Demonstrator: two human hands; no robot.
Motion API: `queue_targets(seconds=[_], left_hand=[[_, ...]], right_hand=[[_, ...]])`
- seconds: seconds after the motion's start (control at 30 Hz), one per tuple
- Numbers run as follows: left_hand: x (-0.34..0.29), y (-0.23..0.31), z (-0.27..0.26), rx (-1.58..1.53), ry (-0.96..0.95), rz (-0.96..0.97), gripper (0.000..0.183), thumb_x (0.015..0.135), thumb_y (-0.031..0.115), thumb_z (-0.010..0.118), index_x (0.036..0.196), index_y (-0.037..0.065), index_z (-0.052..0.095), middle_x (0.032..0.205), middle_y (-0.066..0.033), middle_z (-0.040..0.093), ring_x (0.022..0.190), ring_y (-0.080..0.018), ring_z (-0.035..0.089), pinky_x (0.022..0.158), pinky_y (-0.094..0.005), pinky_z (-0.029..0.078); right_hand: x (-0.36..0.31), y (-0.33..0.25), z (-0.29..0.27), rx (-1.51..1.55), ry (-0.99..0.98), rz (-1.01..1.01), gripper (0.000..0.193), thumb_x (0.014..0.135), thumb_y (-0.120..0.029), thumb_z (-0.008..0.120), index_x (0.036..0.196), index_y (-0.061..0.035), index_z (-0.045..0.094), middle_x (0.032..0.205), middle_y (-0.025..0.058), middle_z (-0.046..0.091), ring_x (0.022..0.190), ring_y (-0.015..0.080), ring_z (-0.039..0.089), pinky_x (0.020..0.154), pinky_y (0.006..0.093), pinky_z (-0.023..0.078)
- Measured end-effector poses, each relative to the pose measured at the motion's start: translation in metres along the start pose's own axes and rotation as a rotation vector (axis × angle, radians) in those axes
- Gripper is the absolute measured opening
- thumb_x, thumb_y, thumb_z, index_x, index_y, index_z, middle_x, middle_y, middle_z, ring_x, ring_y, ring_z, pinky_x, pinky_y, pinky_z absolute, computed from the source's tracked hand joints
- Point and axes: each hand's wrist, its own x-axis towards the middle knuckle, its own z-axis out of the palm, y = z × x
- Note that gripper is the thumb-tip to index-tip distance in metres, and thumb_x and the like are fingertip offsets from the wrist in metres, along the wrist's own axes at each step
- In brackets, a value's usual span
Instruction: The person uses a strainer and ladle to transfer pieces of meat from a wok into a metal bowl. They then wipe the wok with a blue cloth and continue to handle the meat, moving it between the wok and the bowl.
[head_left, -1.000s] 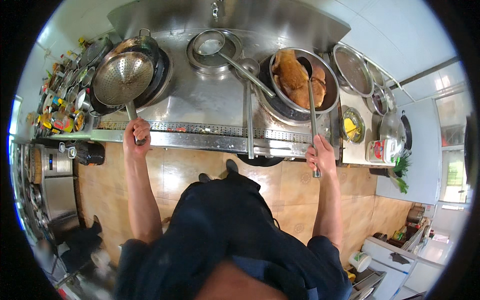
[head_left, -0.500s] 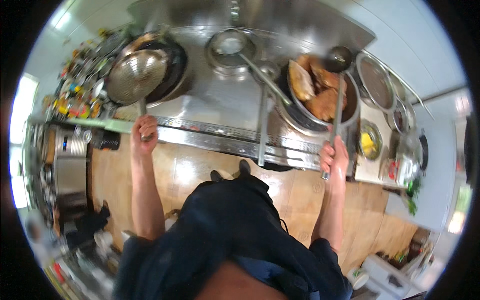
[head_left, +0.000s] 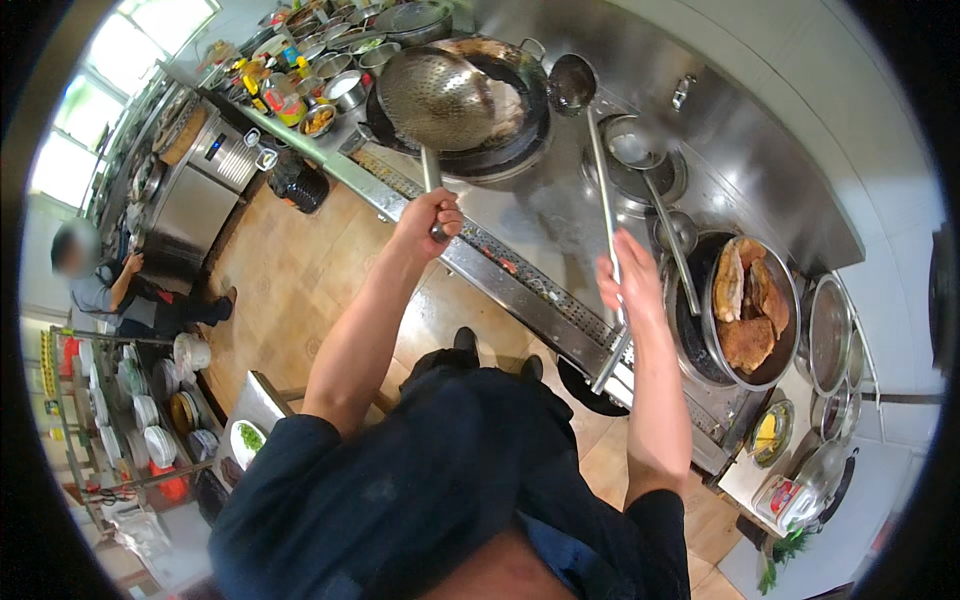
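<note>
My left hand [head_left: 430,222] is closed round the handle of a large perforated strainer [head_left: 430,100]. Its metal bowl is over a dark wok [head_left: 525,135] on the stove and hides much of it; something pale shows in the wok beside the strainer's edge. My right hand [head_left: 635,275], a little blurred, grips the long handle of a ladle [head_left: 573,85]. The ladle's dark bowl is up between the wok and a small strainer [head_left: 632,145] that lies across a round pot. To the right, large browned pieces of meat [head_left: 748,343] sit in a metal pot [head_left: 793,345].
Bottles [head_left: 283,95] and several seasoning bowls [head_left: 347,92] crowd the left end of the counter. At right stand a bowl with yellow pieces [head_left: 768,433] and stacked sieves [head_left: 828,335]. A person [head_left: 130,285] is at far left. Shelves [head_left: 150,430] hold dishes.
My view has turned toward the left. The ladle has moved left from over the meat pot toward the wok. The strainer stays over the wok in my left hand.
</note>
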Motion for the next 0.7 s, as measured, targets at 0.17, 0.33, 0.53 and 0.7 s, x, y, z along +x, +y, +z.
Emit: queue_targets(seconds=[0.17, 0.33, 0.53, 0.7], left_hand=[[0.008, 0.011, -0.023, -0.233, -0.242, -0.259, 0.029, 0.094, 0.009, 0.048, 0.067, 0.012, 0.039, 0.058, 0.0047, 0.036, 0.045, -0.0057, 0.036, 0.038, -0.0222, 0.028], [0.004, 0.011, -0.046, -0.404, -0.344, -0.347, 0.029, 0.091, 0.005, 0.052, 0.067, 0.012, 0.037, 0.059, 0.0058, 0.035, 0.045, -0.0038, 0.035, 0.037, -0.0205, 0.024], [-0.008, 0.008, -0.048, -0.400, -0.301, -0.298, 0.028, 0.090, 0.004, 0.053, 0.068, 0.012, 0.038, 0.059, 0.0062, 0.035, 0.045, -0.0036, 0.034, 0.037, -0.0204, 0.023], [-0.005, 0.003, -0.041, -0.318, -0.185, -0.181, 0.024, 0.090, 0.005, 0.053, 0.071, 0.011, 0.040, 0.060, 0.0056, 0.038, 0.046, -0.0045, 0.038, 0.038, -0.0216, 0.027]], right_hand=[[0.086, 0.017, 0.063, -0.074, 0.047, -0.070, 0.028, 0.101, -0.027, 0.050, 0.120, -0.0066, 0.043, 0.073, 0.0038, 0.049, 0.044, 0.0074, 0.039, 0.033, 0.0234, 0.029], [0.102, 0.021, 0.083, -0.108, 0.049, -0.050, 0.034, 0.101, -0.024, 0.049, 0.128, -0.0052, 0.040, 0.072, 0.0040, 0.048, 0.045, 0.0090, 0.040, 0.034, 0.0255, 0.030], [0.134, 0.012, 0.083, -0.316, 0.051, -0.055, 0.025, 0.101, -0.023, 0.048, 0.117, -0.0038, 0.046, 0.074, 0.0041, 0.049, 0.048, 0.0092, 0.042, 0.034, 0.0249, 0.032], [0.153, 0.000, 0.104, -0.171, -0.001, 0.045, 0.026, 0.102, -0.024, 0.048, 0.113, -0.0006, 0.048, 0.075, 0.0071, 0.049, 0.049, 0.0095, 0.040, 0.036, 0.0236, 0.033]])
